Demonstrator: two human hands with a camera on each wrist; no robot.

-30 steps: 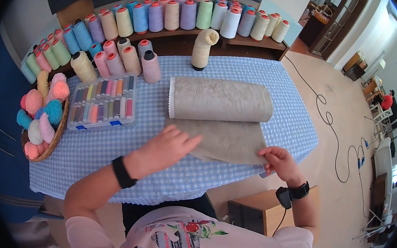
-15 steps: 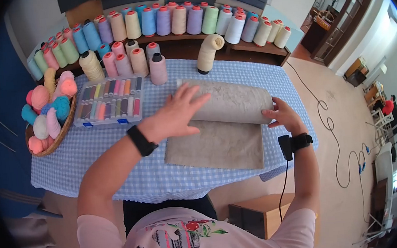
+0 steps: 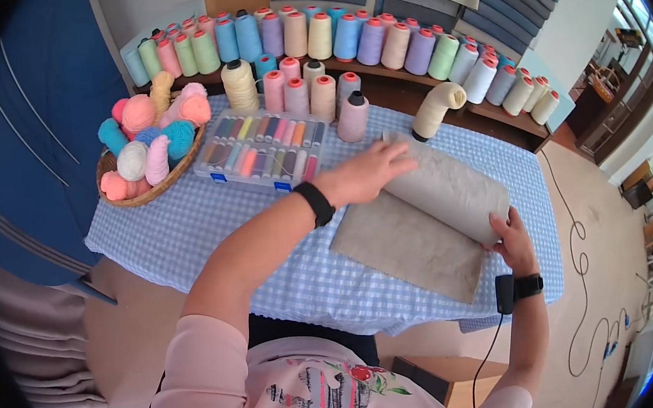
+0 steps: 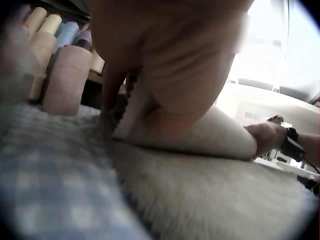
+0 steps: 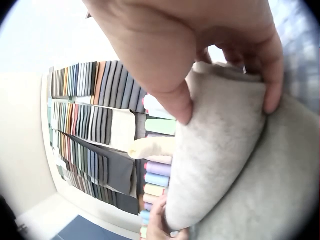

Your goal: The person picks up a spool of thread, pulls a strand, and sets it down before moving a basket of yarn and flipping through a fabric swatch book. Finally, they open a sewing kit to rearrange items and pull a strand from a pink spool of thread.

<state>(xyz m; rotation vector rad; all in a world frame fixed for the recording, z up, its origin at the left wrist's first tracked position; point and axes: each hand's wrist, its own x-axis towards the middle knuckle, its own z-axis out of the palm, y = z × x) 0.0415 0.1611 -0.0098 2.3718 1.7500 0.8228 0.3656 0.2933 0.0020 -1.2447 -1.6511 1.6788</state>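
Left hand (image 3: 370,173): curled on the left end of the roll (image 3: 454,193). Right hand (image 3: 515,242): clamped on its right end. Roll: on tablecloth (image 3: 167,241), flap (image 3: 408,247) spread nearside. Leftward: thread box (image 3: 263,146), yarn basket (image 3: 166,188). Behind: cones (image 3: 320,37).

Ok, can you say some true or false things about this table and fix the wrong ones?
The right grip holds one end of the fabric roll. True.
In the head view, the yarn basket is right of the spool box. False: it's left.
The tablecloth is blue-and-white checked. True.
The fabric roll is fully rolled up. False: a flap lies flat.
The left grip touches the spool box. False: the fabric roll's other end.
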